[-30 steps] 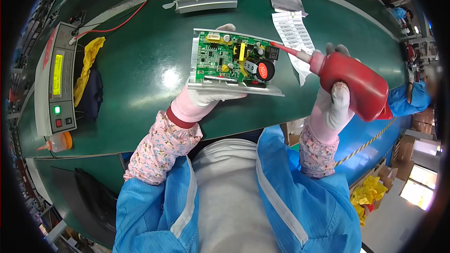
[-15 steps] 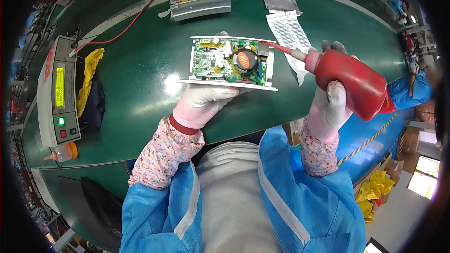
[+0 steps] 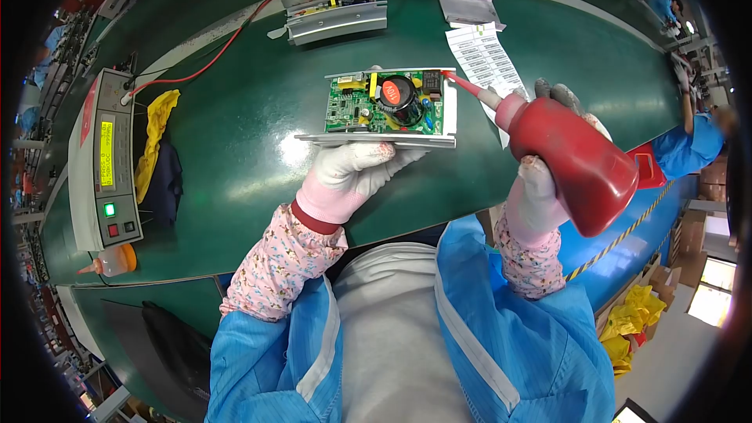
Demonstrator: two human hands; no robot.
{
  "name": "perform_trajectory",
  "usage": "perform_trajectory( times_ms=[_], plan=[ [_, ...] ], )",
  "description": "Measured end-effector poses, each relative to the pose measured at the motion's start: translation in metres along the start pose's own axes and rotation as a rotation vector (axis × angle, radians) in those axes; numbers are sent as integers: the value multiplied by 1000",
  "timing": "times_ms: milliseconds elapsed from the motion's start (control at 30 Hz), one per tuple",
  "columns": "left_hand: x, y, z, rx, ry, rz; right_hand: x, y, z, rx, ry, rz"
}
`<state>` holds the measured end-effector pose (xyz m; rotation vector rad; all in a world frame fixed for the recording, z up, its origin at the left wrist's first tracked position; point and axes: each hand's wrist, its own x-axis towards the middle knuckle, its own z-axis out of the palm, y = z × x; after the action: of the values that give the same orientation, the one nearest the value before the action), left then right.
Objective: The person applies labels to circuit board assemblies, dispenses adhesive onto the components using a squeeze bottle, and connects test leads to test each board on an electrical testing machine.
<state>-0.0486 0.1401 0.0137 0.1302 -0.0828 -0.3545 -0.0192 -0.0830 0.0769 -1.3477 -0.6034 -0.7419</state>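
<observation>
My gloved left hand is closed around the lower edge of a circuit board set in a metal frame, holding it above the green bench. A large black capacitor with an orange 110V label stands on the board. In my gloved right hand is a red squeeze bottle, tilted with its base toward the lower right. Its thin red nozzle reaches the board's upper right corner; whether the tip touches cannot be made out.
A tester with a lit yellow display stands at the left, beside a yellow cloth and a small bottle. Behind the board are another metal-framed board and a sheet of labels. A co-worker's blue sleeve shows at right.
The board has tilted, so the capacitor shows more from its side. The red bottle has swung steeper, its base moving down, while the nozzle stays at the board's upper right corner.
</observation>
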Motion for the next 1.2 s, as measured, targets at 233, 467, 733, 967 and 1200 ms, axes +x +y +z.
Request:
perform_trajectory(
  times_ms=[233,467,733,967,1200],
  plan=[
    [2,1,4,-26,40,20,5,-4,-4,-90,-113,-6],
    [6,11,-30,29,-99,-46,32,20,-52,-99,185,481],
    [11,20,-9,164,75,-182,46,19,-49,321,-127,703],
    [11,13,-7,309,249,-137,46,22,-45,146,-220,694],
    [8,17,3,383,211,-248,47,20,-43,70,-348,646]
  ],
)
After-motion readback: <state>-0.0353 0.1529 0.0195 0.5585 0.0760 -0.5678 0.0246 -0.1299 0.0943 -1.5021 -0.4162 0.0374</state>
